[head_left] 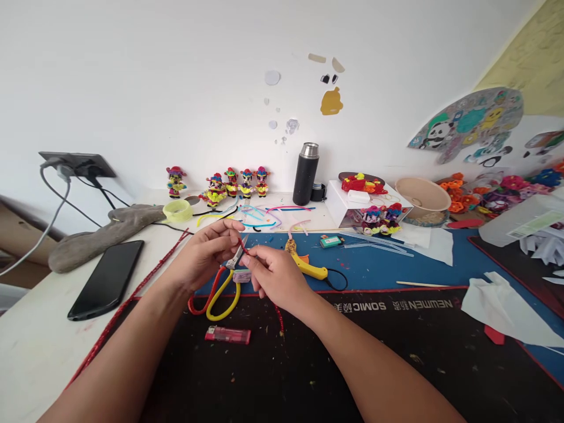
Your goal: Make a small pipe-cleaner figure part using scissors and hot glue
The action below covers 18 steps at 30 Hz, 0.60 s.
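A thin red glittery cord (280, 320) is pinched between my two hands above the mat. My left hand (209, 249) grips it with thumb and forefinger. Close beside it, my right hand (277, 273) pinches the cord too, and a loose end hangs below its fingers. Scissors (224, 299) with one red and one yellow handle lie just behind and below the hands, their blades partly covered. A pink lighter (228, 335) rests on the black mat in front. To the right of my right hand lies a yellow glue gun (311, 268).
A red twisted strand (145, 282) runs along the mat's left edge, near a black phone (108, 279). Several small figurines (214, 191), a black thermos (306, 176) and a white box (341, 202) stand along the wall. White tissue (502, 305) lies at right.
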Each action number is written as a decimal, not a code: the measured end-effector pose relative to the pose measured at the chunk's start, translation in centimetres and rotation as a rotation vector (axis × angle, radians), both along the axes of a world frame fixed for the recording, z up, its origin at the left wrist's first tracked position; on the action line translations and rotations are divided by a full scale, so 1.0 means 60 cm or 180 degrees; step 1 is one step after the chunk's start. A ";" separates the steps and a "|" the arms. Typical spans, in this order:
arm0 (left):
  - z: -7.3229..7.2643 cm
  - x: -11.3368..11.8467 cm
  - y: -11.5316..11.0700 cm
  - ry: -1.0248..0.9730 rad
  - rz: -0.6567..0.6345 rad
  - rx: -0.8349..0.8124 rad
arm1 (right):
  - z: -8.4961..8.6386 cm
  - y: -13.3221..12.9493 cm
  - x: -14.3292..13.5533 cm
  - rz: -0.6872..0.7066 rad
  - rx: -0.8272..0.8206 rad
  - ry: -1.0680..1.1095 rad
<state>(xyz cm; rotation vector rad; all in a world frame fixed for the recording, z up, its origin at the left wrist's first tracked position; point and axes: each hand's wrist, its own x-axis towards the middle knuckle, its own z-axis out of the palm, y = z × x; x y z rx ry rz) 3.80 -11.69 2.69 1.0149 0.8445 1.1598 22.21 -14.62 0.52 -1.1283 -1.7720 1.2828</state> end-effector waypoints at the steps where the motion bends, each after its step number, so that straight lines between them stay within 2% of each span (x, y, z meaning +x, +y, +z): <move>1: 0.001 -0.001 0.001 -0.0041 -0.0006 -0.0057 | 0.000 0.001 0.000 -0.0014 -0.0023 0.0046; 9: -0.004 0.009 0.002 0.0053 0.0305 0.0040 | -0.002 0.002 0.001 0.0003 -0.0023 0.0030; 18: -0.004 0.006 0.000 0.0383 0.0060 0.0186 | -0.002 0.001 -0.001 0.0154 -0.0049 -0.0195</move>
